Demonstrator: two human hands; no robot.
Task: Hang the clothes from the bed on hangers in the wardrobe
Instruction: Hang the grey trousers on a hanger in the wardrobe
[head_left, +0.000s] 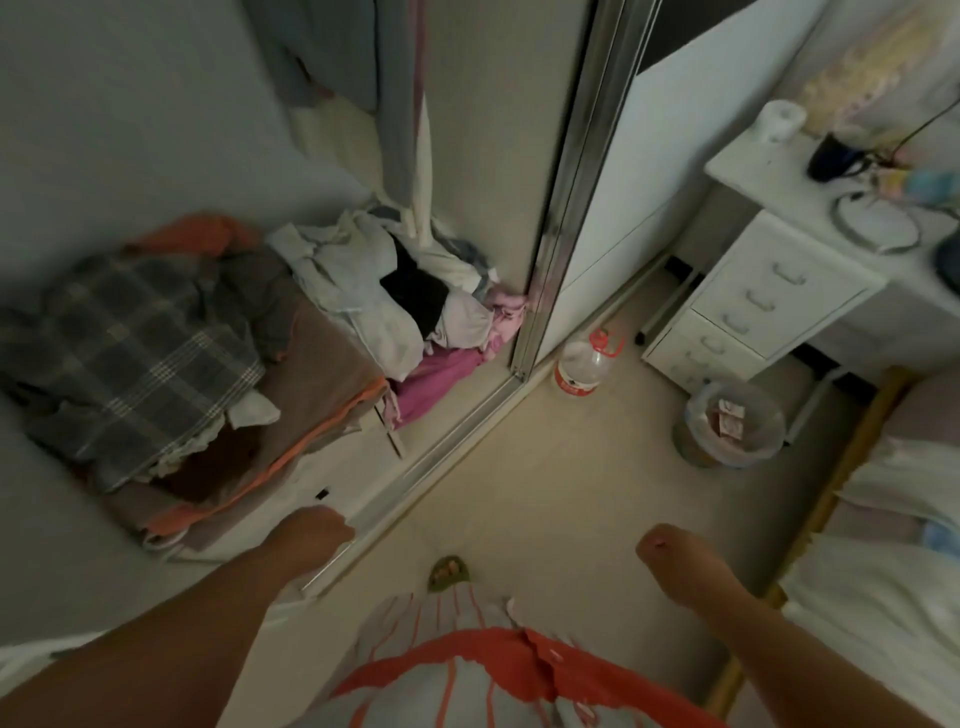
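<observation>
I look down at the open wardrobe (483, 130) on the left. Some garments hang inside it (332, 57). A grey plaid garment (130, 353) lies on folded brown and orange bedding on its floor. Beside it sits a heap of white, black and pink clothes (395, 306). The bed (878, 613) with pale fabric on it runs along the right edge. My left hand (317, 535) hangs by the wardrobe's floor rail, fingers loosely curled, holding nothing. My right hand (670, 545) hangs over the floor near the bed frame, also holding nothing.
A sliding mirror door (576, 171) stands at the middle. A large water bottle (576, 364) and a lined waste bin (732, 421) stand on the beige floor. A white drawer unit (753, 296) holds a cup and small items on top.
</observation>
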